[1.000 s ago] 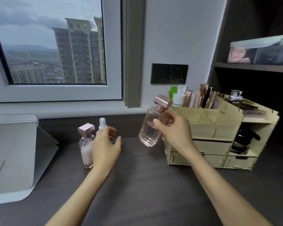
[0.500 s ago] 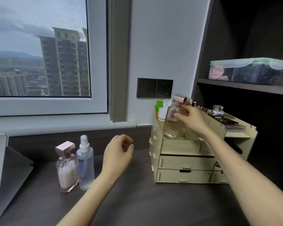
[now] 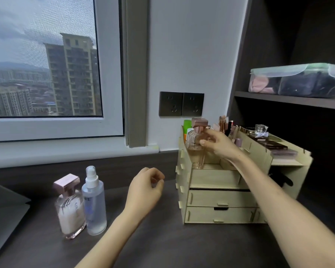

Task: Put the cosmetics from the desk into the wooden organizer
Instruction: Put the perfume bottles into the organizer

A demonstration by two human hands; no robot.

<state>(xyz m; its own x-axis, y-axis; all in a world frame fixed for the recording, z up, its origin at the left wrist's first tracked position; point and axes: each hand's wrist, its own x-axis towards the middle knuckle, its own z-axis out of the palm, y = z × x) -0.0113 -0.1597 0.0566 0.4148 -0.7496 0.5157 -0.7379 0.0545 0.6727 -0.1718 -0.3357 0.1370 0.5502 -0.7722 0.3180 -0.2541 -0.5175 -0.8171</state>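
Observation:
The pale wooden organizer (image 3: 220, 199) stands on the dark desk at the right, with drawers below and open compartments on top. My right hand (image 3: 219, 145) grips a clear perfume bottle with a rose-gold cap (image 3: 196, 149), upright in the organizer's front-left top compartment, its base at the compartment floor. My left hand (image 3: 146, 187) hovers over the desk, fingers loosely curled, holding nothing. Left of it stand a second pink-capped perfume bottle (image 3: 70, 207) and a clear spray bottle (image 3: 94, 200), touching side by side.
Lipsticks, tubes and palettes fill the organizer's rear compartments, and a small glass bottle (image 3: 261, 130) sits on its top right. A lidded plastic box (image 3: 298, 80) rests on the dark shelf above. A grey laptop edge (image 3: 6, 209) lies at far left. Wall sockets (image 3: 181, 104) sit behind.
My right hand has carried the perfume bottle from above the desk to the organizer and lowered it upright into the front-left compartment. My left hand has drawn away from the two bottles on the desk.

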